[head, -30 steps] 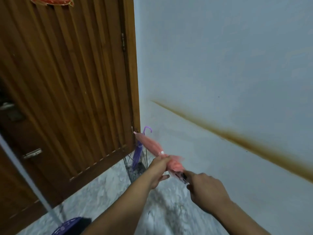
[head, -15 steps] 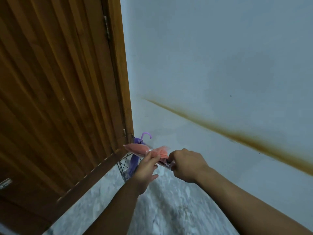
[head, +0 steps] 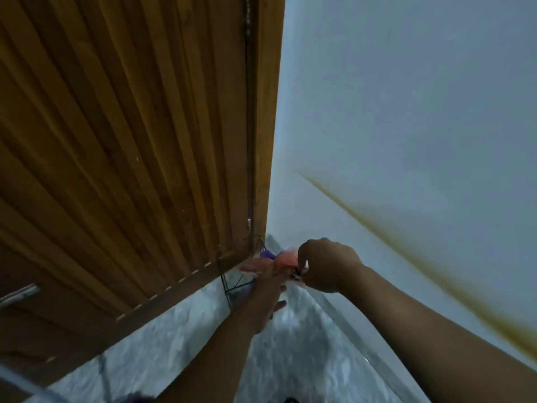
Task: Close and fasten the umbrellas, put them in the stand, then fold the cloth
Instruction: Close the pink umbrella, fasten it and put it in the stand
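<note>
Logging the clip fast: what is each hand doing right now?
Left hand: holds the pink umbrella from below; grip blurred.
Right hand: curled round the umbrella's handle end.

We take this for a home's entrance corner: beside the slatted wooden door we see a wire umbrella stand, marble-patterned floor below, stained painted wall to its right.

A ribbed wooden door fills the left. A pale wall on the right carries a brown, possibly stained, streak. Marbled floor lies near.
</note>
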